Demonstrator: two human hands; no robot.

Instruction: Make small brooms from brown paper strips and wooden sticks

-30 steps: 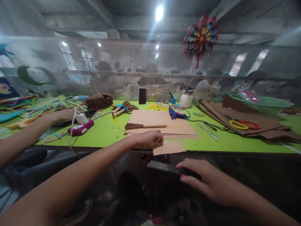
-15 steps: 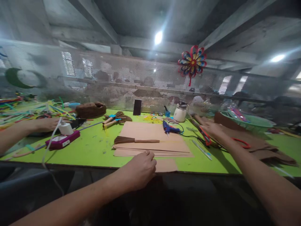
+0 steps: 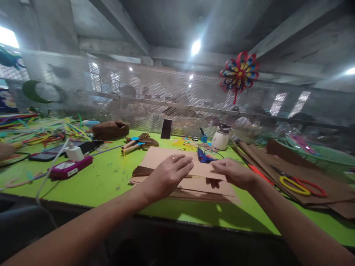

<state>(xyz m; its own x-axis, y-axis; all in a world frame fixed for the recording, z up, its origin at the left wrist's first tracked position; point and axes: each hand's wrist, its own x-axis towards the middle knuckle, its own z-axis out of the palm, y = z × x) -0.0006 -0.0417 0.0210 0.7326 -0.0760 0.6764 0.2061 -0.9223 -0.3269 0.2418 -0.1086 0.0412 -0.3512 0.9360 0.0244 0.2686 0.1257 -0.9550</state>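
Observation:
My left hand (image 3: 172, 173) lies palm down over the stack of brown paper sheets (image 3: 205, 194), fingers together on the left end of a small brown paper piece (image 3: 204, 170); its thumb is hidden. Between thumb and fingers, my right hand (image 3: 234, 172) pinches the right end of that piece, which is raised and casts a shadow on the stack. A fanned dark brown paper strip (image 3: 141, 171), wound on a thin stick, lies partly beneath my left hand. Just behind the paper piece rests a blue glue gun (image 3: 204, 156).
Scissors (image 3: 299, 185) and an orange-handled tool (image 3: 260, 173) lie on brown paper (image 3: 332, 184) at right. Left are a purple power strip (image 3: 72, 168), phones and colourful strips. A white jug (image 3: 221, 138) stands behind. Another person's hand (image 3: 7, 151) is at far left.
My right hand has come from the brown paper at right to the middle and grips the small piece. My left hand has risen from the table edge. The other person's hand has moved left.

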